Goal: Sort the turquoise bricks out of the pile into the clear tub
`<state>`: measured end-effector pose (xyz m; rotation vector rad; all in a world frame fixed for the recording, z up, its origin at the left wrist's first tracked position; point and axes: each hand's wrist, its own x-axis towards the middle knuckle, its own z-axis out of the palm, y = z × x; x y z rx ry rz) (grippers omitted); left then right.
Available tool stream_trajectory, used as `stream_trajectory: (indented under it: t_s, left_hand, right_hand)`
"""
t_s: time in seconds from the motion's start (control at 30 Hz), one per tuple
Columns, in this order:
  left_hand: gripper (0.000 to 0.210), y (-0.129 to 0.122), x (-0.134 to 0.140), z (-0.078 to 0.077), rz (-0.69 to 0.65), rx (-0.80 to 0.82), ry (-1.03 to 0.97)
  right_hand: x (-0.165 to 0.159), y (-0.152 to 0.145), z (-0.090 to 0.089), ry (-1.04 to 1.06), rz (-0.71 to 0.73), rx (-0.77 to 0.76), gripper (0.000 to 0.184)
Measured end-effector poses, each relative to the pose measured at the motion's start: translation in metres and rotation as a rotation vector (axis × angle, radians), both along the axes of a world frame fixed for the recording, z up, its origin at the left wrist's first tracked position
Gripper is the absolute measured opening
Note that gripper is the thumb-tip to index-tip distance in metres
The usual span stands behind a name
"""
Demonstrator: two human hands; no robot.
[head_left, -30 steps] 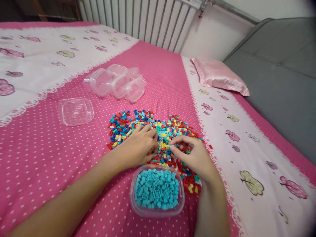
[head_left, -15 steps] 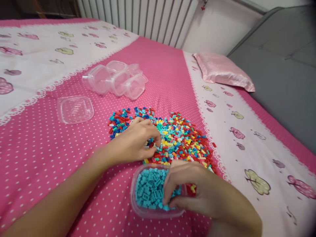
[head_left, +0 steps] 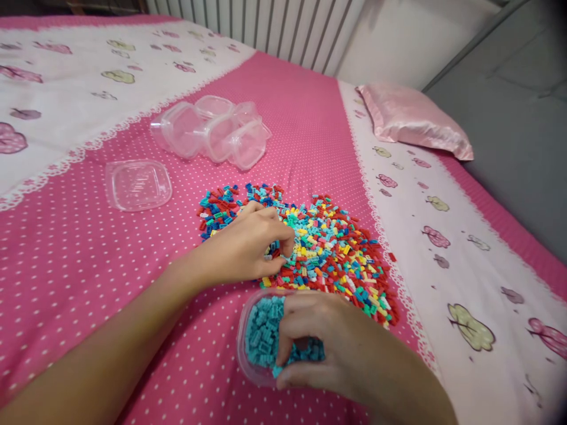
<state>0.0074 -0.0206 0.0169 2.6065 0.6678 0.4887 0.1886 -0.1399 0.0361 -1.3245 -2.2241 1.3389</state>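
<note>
Small building bricks [head_left: 328,242] of many colours lie in a loose pile on the bed. Over the pile's left part is my left hand [head_left: 252,242], thumb and forefinger pinched on what looks like a light-blue brick [head_left: 286,257]. Nearer to me stands a clear plastic tub [head_left: 243,342] filled with turquoise bricks [head_left: 263,330]. My right hand [head_left: 328,336] reaches over its right side, covering part of it. Between the right thumb and forefinger tips shows a turquoise brick [head_left: 277,371]; the other fingers are curled.
A clear lid [head_left: 140,186] lies flat at the left. Beyond the pile, several clear plastic tubs [head_left: 212,133] are grouped together on the pink dotted bedspread [head_left: 66,260]. A pink pillow [head_left: 411,121] rests at the far right against the grey headboard [head_left: 514,118].
The view has shifted slightly. My right hand has moved left over the tub and covers more of its bricks. My left hand stays pinched at the pile.
</note>
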Motion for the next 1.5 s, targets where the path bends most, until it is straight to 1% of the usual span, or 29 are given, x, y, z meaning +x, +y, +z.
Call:
stream_trajectory:
  t_s: [0.2,0.3,0.43,0.57,0.8,0.97,1.2,1.5]
  left_hand:
    - [0.011,0.0,0.0,0.0,-0.011,0.005,-0.008]
    - [0.011,0.001,0.0,0.0,-0.014,0.004,-0.015]
    - [0.01,0.001,-0.001,0.001,-0.015,0.01,-0.01]
    - [0.01,0.002,-0.001,0.001,-0.022,0.019,-0.005]
    - [0.01,0.002,-0.001,0.001,-0.026,0.018,-0.015]
    - [0.009,0.001,-0.002,0.001,-0.021,0.004,-0.029]
    - [0.006,-0.002,-0.003,0.006,-0.111,-0.102,-0.075]
    - [0.007,-0.002,-0.001,0.008,-0.116,-0.091,-0.074]
  right_hand:
    - [0.004,-0.003,0.001,-0.043,-0.07,-0.093,0.016]
    - [0.007,-0.003,0.003,-0.049,-0.061,-0.087,0.008]
    - [0.006,-0.004,0.004,-0.078,-0.018,-0.049,0.013]
    - [0.005,-0.003,0.003,-0.102,0.005,-0.044,0.016]
    - [0.008,-0.003,0.004,-0.125,0.009,-0.047,0.017]
    - [0.012,-0.003,0.008,-0.092,-0.04,-0.071,0.019]
    - [0.015,-0.002,0.006,-0.085,-0.019,-0.11,0.021]
    - [0.015,-0.003,0.006,-0.109,0.013,-0.097,0.018]
